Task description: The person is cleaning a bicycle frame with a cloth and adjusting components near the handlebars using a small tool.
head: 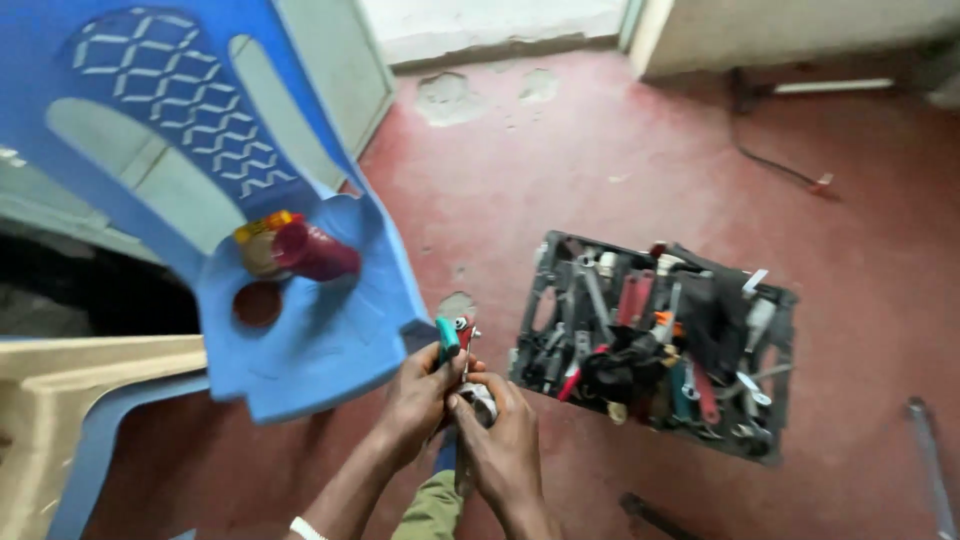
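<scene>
My left hand point(418, 395) is closed around a small tool with a green and red handle point(449, 338), held upright just below the front edge of a blue plastic chair point(300, 350). My right hand point(500, 440) sits right beside it, fingers wrapped on a small silvery metal part point(481, 399) at the tool's lower end. Both hands touch each other low in the middle of the view. What the metal part is exactly cannot be made out.
A dark red flask-like object point(312, 251) with a yellow end lies on the chair seat. A black tool tray point(655, 345) full of several hand tools sits on the red floor to the right. A beige chair point(60, 400) is at left; a metal bar point(930, 460) lies far right.
</scene>
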